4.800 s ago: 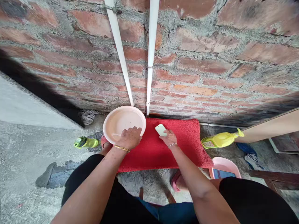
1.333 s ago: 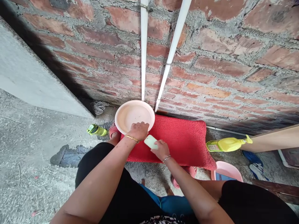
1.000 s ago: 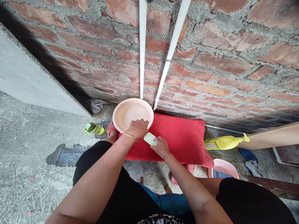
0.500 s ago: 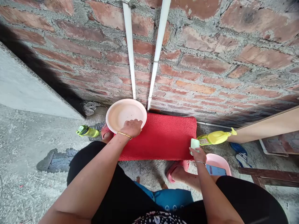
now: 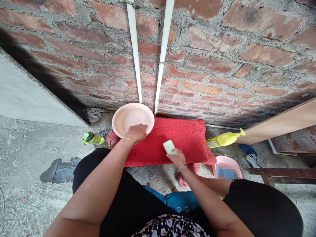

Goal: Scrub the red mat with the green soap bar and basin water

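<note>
A pale pink basin (image 5: pixel 133 110) with a few dark specks inside stands at the left end of a red mat (image 5: pixel 158 144). My left hand (image 5: pixel 137 132) is closed on the basin's near rim, its fingers turned inward over the edge. In my right hand (image 5: pixel 178 158) is a pale green rounded block (image 5: pixel 169 147), held over the middle of the red mat; I cannot tell whether it is soap or the back of a brush.
To the right stand a yellow pump bottle (image 5: pixel 223 140) and a small pink basin (image 5: pixel 219 161) with a blurred blue thing inside. A green bottle (image 5: pixel 93 138) is at the left. Behind rise white pipes (image 5: pixel 161 62) and a brick wall (image 5: pixel 209 62). A wooden stool (image 5: pixel 278 174) is at right.
My right hand has moved left with the pale green block, from the mat's right end to its middle. The mat's near right corner now sticks out. My left hand stays on the basin.
</note>
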